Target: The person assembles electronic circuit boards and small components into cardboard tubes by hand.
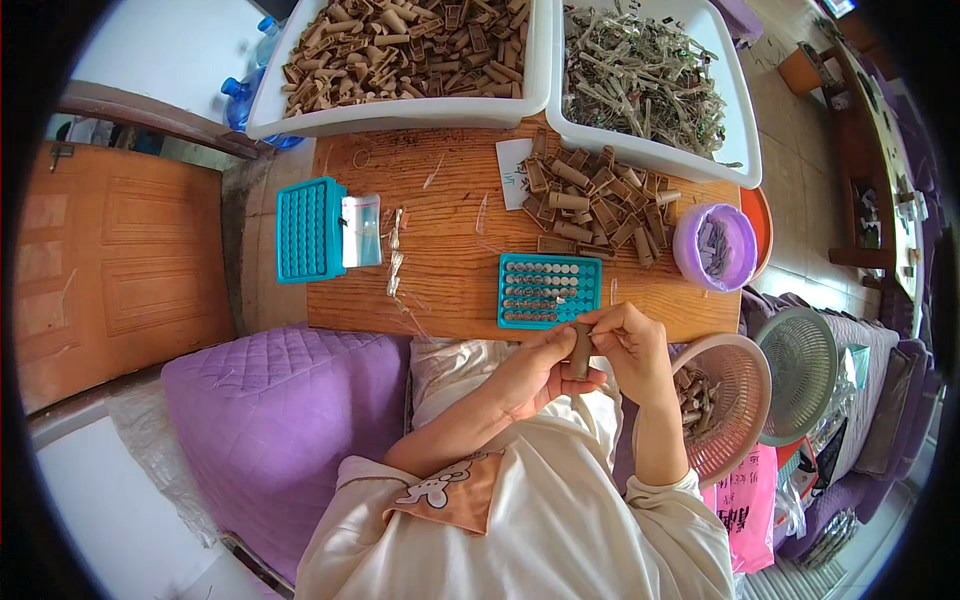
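Note:
Close to my body, just off the table's front edge, I hold a small brown plastic casing (581, 350) upright. My left hand (540, 372) is closed round its lower part. The fingers of my right hand (628, 340) are pinched at its upper part; whether they also hold something small is hidden. Just beyond my hands lies a teal tray (503, 318) with rows of round silver button cells (535, 280), some of its front-right places without cells. A loose pile of similar brown casings (600, 200) lies farther back on the table.
White tubs of brown casings (400, 122) and tangled wired parts (745, 150) stand at the back. A purple bowl (740, 280) of small metal pieces is at the right edge. Stacked teal trays (310, 230) and wire bundles (396, 260) lie left. A pink basket (755, 400) stands right.

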The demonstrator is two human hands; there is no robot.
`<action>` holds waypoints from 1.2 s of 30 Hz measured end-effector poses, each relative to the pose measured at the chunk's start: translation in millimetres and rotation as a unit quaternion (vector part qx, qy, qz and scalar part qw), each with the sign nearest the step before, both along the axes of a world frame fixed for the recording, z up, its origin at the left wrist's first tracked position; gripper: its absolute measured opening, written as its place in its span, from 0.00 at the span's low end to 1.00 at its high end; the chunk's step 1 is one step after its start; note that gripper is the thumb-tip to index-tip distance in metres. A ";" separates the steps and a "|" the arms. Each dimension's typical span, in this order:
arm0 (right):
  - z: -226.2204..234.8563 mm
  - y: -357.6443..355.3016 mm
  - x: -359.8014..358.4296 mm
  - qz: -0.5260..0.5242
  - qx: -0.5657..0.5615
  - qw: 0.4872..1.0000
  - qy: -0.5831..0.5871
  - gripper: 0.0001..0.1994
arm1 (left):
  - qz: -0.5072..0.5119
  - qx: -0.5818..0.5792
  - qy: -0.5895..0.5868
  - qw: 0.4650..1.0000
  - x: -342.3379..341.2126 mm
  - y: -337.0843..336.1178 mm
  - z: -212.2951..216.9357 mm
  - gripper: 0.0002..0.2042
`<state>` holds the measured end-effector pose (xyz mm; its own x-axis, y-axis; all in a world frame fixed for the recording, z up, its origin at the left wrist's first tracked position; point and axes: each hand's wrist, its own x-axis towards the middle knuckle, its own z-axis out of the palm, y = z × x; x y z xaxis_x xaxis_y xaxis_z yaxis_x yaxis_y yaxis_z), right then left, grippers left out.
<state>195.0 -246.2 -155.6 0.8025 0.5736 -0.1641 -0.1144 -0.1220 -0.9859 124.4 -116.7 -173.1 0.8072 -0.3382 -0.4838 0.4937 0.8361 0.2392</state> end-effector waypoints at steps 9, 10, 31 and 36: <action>-7.1 0.9 -3.0 0.018 -0.030 0.998 -0.054 0.04 | -0.007 0.061 -0.002 0.998 -2.8 1.0 2.9 0.15; -8.9 0.3 -3.5 0.018 -0.030 0.998 -0.054 0.04 | -0.011 0.082 -0.003 0.997 -3.3 0.9 5.2 0.15; 8.7 -15.4 8.7 0.095 -0.068 0.987 -0.109 0.14 | -0.120 0.021 -0.009 0.993 12.4 -3.4 -6.7 0.14; 6.1 -43.3 18.6 0.041 -0.075 0.964 -0.252 0.10 | -0.085 0.127 -0.080 0.985 34.0 -2.5 -2.1 0.11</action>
<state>213.7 -289.5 -149.5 0.7543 0.6393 0.1494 0.3912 -0.2549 -0.8843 158.4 -119.2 -175.2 0.8224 -0.3589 -0.4415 0.5600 0.6476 0.5168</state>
